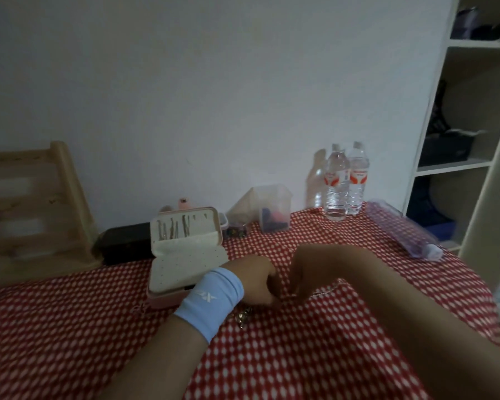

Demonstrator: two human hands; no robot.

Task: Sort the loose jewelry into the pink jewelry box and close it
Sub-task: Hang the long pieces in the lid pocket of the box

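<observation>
Left of centre, the pink jewelry box (182, 261) stands open, cream-lined, with chains hanging in its raised lid, while just right of it the right hand (309, 272) pinches a thin chain (326, 291) and the left hand (254, 281) curls its fingers alongside, grip unclear.

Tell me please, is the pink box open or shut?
Open. The box has its lid standing up toward the wall, chains hanging inside it, and a cream flap lies over the base.

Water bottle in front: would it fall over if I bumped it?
Probably, since the water bottle stands upright, tall and narrow, on a checked tablecloth. Its clear plastic would likely dent, not break. Tipped, its round body might roll.
</observation>
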